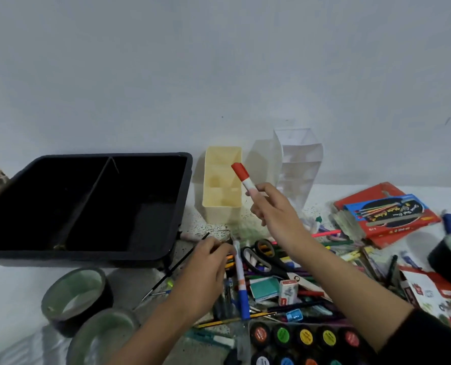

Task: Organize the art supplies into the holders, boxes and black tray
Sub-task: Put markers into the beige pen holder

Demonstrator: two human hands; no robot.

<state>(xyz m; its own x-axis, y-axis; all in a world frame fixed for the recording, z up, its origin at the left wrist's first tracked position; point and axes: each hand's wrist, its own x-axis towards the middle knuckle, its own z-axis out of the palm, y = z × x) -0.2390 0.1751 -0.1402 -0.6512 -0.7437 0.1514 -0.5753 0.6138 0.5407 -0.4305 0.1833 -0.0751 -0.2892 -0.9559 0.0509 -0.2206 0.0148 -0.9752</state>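
Two hands: both reach out over the bench [5, 288], left low, right raised.
Right hand [273, 209]: its grip is clenched round the lower end of a red-capped marker [241, 175], which tilts up and to the left.
Marker's place: in the air, in front of the cream holder [220, 204], not inside it.
Left hand [206, 270]: down on the pile of pens, fingers curled, fingertips at the upper end of a blue-capped marker [239, 280]; whether its grip grasps that marker I cannot tell.
Black tray [185, 196]: at the left, split by one divider, just beside the cream holder.
Clear holder [299, 164]: right of the cream one, against the wall.
Thin brush [178, 266]: lies slanted, just left of the left hand.
Scissors [268, 263]: on the pile, between the two forearms.
Tape rolls [76, 299]: two near the front left edge.
Paint pots [306, 337]: rows at the front, under the right forearm.
Boxes [385, 214]: red and blue, stacked at the right.
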